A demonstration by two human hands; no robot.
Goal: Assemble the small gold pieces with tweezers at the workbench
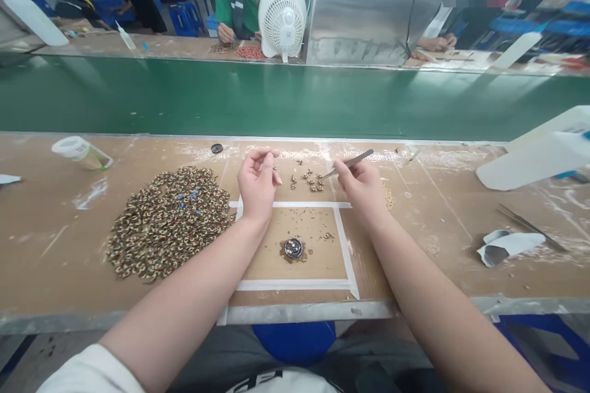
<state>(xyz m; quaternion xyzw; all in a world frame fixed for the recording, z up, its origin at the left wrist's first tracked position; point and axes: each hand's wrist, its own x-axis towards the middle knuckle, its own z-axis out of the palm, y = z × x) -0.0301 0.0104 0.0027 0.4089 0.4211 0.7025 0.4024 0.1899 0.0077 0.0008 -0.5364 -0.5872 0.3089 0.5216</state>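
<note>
My right hand [362, 190] grips a pair of grey tweezers [361, 158], whose tips point left at a loose cluster of small gold-coloured metal pieces [312, 184] on the table. Left of that cluster, my left hand [258, 184] is closed with its fingers curled; a tiny piece shows by the fingertips, but whether they hold it I cannot make out. Nearer to me, a small round dark dish [294, 248] with pale bits in it sits in a wet patch inside a white tape frame [295, 284]. One more small piece [328, 236] lies right of the dish.
A big heap of small metal pieces [170, 221] covers the left. Beyond it lies a tipped clear cup [83, 153]. On the right are white bottles [530, 159], more tweezers [530, 227] and a crumpled white wrapper [507, 245]. A green belt [295, 101] runs behind; people sit across.
</note>
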